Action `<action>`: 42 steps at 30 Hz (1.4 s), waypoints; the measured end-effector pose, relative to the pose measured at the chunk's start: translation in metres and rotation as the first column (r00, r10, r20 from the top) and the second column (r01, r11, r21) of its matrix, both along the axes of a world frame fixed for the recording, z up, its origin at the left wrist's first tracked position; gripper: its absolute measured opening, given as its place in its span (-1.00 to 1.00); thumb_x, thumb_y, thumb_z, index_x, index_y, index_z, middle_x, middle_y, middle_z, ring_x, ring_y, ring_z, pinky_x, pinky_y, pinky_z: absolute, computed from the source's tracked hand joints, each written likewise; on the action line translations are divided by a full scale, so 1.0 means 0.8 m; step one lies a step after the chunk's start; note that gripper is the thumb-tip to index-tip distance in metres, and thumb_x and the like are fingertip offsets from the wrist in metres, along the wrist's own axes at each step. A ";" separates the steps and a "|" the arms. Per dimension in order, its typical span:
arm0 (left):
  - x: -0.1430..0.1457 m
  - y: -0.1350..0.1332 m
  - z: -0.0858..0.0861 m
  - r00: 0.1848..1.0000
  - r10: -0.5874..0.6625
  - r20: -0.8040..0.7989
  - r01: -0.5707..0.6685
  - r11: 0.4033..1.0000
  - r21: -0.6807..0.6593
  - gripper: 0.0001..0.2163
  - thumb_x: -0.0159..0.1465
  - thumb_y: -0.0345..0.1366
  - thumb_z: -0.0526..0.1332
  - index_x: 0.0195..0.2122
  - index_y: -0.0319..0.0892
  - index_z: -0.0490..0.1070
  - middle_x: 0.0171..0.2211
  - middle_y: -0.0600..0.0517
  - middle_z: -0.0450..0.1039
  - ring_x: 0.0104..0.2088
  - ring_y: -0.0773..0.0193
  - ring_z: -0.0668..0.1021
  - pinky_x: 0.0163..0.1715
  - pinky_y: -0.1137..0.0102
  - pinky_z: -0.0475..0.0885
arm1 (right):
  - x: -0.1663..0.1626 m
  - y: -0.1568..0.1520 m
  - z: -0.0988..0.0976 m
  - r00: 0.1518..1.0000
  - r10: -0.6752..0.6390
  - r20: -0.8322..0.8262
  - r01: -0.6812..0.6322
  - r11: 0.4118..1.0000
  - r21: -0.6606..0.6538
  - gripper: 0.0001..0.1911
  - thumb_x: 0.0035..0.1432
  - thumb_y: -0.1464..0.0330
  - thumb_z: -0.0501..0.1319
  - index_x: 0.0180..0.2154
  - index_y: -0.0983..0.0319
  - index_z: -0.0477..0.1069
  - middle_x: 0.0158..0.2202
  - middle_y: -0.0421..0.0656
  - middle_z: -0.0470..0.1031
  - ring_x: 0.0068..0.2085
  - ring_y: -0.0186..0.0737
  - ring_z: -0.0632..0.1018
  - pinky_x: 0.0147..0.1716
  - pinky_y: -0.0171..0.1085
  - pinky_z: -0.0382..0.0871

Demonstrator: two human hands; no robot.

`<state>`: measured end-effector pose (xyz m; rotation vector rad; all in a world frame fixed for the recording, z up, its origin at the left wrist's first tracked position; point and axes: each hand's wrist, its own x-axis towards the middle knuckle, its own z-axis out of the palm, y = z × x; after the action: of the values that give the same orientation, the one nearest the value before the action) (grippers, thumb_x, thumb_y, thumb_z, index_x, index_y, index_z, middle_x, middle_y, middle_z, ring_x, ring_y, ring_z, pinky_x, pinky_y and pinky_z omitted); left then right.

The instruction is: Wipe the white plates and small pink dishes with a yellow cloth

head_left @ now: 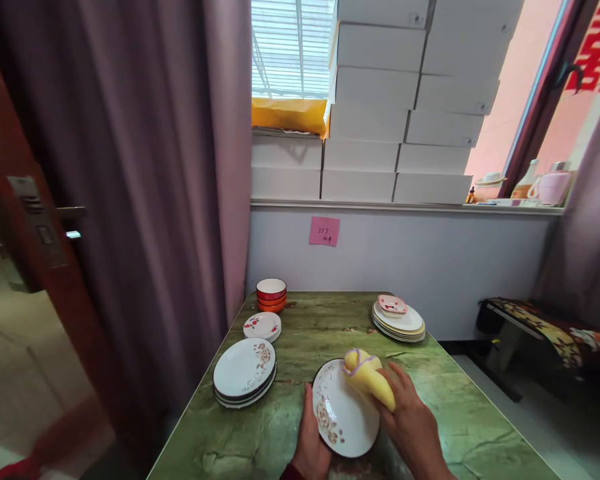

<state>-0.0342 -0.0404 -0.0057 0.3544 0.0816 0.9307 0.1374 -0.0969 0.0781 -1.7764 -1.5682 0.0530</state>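
1. Hand, left (313,437): partly closed around the left rim of the held plate (353,420), thumb laid along the edge; the remaining fingers pass beneath and are hidden.
2. Hand, right (414,421): closed on the yellow cloth (373,381), fingers curled over its right side, at the right part of the held plate.
3. Held plate: situated between the two hands, white and dark-rimmed, with brown flowers at lower left. Whether its underside touches the green table (325,327) cannot be told.
4. Yellow cloth: bunched, with lilac edging, lying over the upper right of the held plate, ahead of and to the left of the right hand.
5. Plate stack (245,370): dark-rimmed, flowered on top, well apart from the left hand, on the table's left side.
6. Small plates (263,325): piled just behind the plate stack, bearing red flowers.
7. Pale plates (405,323): stacked near the far right corner, topped by a pink dish (393,305).
8. Bowls (271,295): nested upright at the far left corner, red above orange.
9. Pink note (325,231): fixed to the wall beyond the table, below white boxes (375,93) piled on the sill.
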 end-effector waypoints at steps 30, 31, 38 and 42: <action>-0.013 -0.035 0.067 0.929 -0.295 -0.223 0.259 0.949 -0.178 -0.40 0.30 0.06 0.10 0.23 -0.27 0.34 -0.05 -0.27 0.60 0.06 -0.16 0.56 0.19 -0.06 0.23 | 0.019 -0.004 -0.009 0.387 -0.019 -0.922 -0.281 0.950 -0.138 -0.26 0.02 -0.18 0.19 -0.06 0.32 0.49 -0.25 -0.01 0.66 -0.28 0.04 0.65 -0.33 -0.16 0.51; -0.013 -0.034 0.066 0.931 -0.295 -0.217 0.258 0.948 -0.184 -0.39 0.30 0.07 0.11 0.22 -0.27 0.34 -0.05 -0.27 0.60 0.06 -0.16 0.55 0.19 -0.06 0.23 | 0.020 -0.005 -0.008 0.312 -0.036 -0.949 -0.287 0.949 -0.131 -0.26 0.02 -0.18 0.19 -0.06 0.32 0.48 -0.28 -0.01 0.66 -0.29 0.04 0.65 -0.34 -0.16 0.51; -0.013 -0.035 0.059 0.944 -0.236 -0.232 0.194 0.962 -0.190 -0.41 0.28 0.02 0.14 0.22 -0.28 0.35 -0.05 -0.27 0.59 0.06 -0.18 0.55 0.21 -0.07 0.19 | 0.050 0.003 0.020 0.446 -0.141 -0.884 -0.063 0.980 -0.188 -0.29 -0.09 -0.15 0.29 -0.12 0.30 0.48 -0.40 -0.04 0.63 -0.38 0.05 0.62 -0.40 -0.14 0.46; -0.013 -0.037 0.062 0.946 -0.179 -0.272 0.135 0.975 -0.175 -0.44 0.28 -0.03 0.17 0.23 -0.25 0.34 -0.06 -0.25 0.61 0.06 -0.17 0.55 0.21 -0.09 0.18 | 0.065 0.006 0.038 0.856 -0.230 -0.463 0.190 0.973 -0.132 -0.35 0.01 -0.27 0.10 -0.39 0.19 0.47 -0.46 -0.03 0.57 -0.40 0.01 0.55 -0.41 -0.17 0.34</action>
<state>-0.0446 -0.0697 0.0441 0.3449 0.3841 0.7045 0.1893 -0.0924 0.1089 -1.8133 -1.0252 0.4237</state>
